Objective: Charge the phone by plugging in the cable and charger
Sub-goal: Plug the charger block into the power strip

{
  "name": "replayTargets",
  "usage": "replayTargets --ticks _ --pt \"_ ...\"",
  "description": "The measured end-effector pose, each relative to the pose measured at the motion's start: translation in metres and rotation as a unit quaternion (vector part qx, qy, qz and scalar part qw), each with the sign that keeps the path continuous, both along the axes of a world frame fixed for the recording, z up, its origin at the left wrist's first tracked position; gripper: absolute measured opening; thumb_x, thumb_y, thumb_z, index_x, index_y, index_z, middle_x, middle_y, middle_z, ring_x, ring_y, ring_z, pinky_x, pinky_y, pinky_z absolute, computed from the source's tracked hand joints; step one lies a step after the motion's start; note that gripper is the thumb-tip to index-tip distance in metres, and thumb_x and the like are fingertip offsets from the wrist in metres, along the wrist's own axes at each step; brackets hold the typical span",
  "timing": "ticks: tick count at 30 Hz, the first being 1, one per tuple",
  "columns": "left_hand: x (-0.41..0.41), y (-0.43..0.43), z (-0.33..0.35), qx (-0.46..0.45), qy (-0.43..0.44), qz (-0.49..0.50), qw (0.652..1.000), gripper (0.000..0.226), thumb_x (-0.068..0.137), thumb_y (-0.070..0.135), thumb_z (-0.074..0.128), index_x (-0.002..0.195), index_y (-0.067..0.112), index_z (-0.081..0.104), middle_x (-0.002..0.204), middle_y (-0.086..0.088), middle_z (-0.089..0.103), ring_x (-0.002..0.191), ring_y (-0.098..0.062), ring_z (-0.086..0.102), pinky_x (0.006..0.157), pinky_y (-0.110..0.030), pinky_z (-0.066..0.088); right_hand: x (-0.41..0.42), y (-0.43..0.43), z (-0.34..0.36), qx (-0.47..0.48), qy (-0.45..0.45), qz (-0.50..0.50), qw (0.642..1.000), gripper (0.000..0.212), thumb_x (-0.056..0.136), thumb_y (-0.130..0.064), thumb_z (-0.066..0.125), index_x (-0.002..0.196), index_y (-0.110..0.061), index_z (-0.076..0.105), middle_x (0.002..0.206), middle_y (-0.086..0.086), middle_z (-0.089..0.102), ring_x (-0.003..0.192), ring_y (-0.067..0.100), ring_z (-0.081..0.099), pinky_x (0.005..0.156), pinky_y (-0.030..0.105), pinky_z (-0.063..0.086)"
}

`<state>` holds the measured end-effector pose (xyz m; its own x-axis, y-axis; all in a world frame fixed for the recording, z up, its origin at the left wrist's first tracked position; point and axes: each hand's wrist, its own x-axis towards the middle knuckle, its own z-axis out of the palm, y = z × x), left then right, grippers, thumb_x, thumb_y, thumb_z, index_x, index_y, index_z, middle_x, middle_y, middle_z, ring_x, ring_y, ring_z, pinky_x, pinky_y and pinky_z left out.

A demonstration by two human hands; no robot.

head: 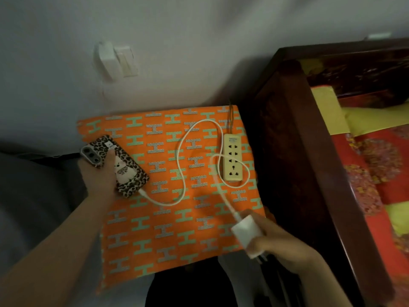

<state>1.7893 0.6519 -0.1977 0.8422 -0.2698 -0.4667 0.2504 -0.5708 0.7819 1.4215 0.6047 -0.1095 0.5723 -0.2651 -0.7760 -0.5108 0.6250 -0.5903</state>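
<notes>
A phone (pixel 130 173) in a leopard-print case lies face down on the orange patterned cloth (pixel 172 235), at its left side. My left hand (pixel 99 176) rests on the phone and holds it down. A white cable (pixel 180 165) is plugged into the phone's near end and loops across the cloth. Its other end enters a white charger (pixel 246 232), which my right hand (pixel 281 247) grips above the cloth's near right corner, prongs pointing toward me. A cream power strip (pixel 231 160) lies at the cloth's right side, all its sockets free.
A dark wooden bed frame (pixel 309 151) runs along the right, with red and yellow bedding (pixel 376 173). White wall sockets (pixel 115 60) sit on the grey wall behind. A thin brown cord (pixel 230 118) leads from the strip's far end.
</notes>
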Motion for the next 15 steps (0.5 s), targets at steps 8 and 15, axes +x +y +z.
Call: replayTargets --ticks 8,15 --pt "-0.008 -0.016 0.004 0.232 -0.186 -0.323 0.899 0.083 0.091 0.052 0.047 0.135 -0.015 0.028 0.126 -0.042 0.047 0.118 -0.056 0.046 0.099 -0.064 0.04 -0.015 -0.053 0.018 -0.02 -0.282 -0.311 0.907 0.042 0.085 -0.035 0.071 0.113 -0.011 0.049 0.084 0.0 0.063 0.068 0.008 0.06 0.056 0.018 0.051" --pt "-0.038 -0.053 0.032 0.24 -0.354 -0.441 0.789 0.067 0.091 0.037 0.059 0.14 -0.003 0.037 0.144 -0.031 0.038 0.131 -0.052 0.036 0.097 -0.069 0.038 -0.013 -0.065 0.014 -0.154 -0.161 -0.307 0.925 0.029 0.087 -0.035 0.067 0.108 -0.017 0.059 0.086 -0.003 0.071 0.069 0.008 0.069 0.053 0.017 0.052"
